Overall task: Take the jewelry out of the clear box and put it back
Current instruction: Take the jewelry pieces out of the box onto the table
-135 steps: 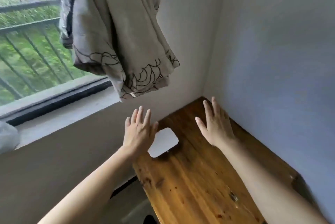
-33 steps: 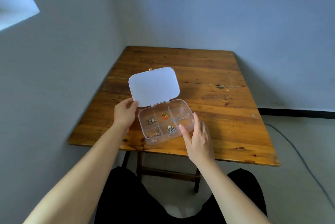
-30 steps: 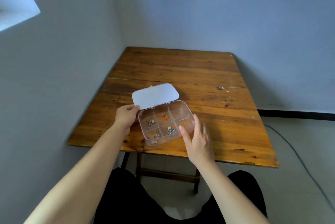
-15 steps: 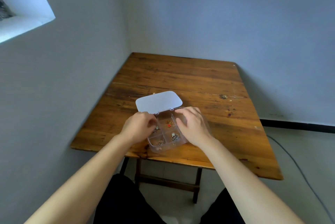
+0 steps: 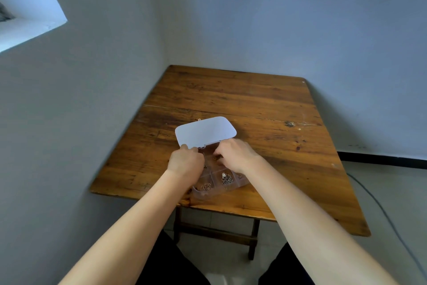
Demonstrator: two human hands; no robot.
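A clear compartment box (image 5: 241, 183) lies open near the front edge of the wooden table (image 5: 254, 100), its white lid (image 5: 205, 132) folded back flat. A silver pendant (image 5: 226, 178) and a small coppery piece (image 5: 205, 186) rest in the two front compartments. My left hand (image 5: 184, 161) grips the box's left side, covering the compartments there. My right hand (image 5: 234, 155) reaches into a back compartment with its fingers curled down beside a small gold piece (image 5: 216, 158). The fingertips are hidden, so a hold on the piece does not show.
The table stands in a corner, with grey walls at its left and far sides. A window ledge (image 5: 27, 30) is high on the left. A cable (image 5: 379, 206) runs over the floor to the right. My dark-clad knees are below the table edge.
The lid has dropped back flat. My right hand moved from the box's right edge into a back compartment. My left hand shifted onto the box's left side. The camera tilted down slightly.
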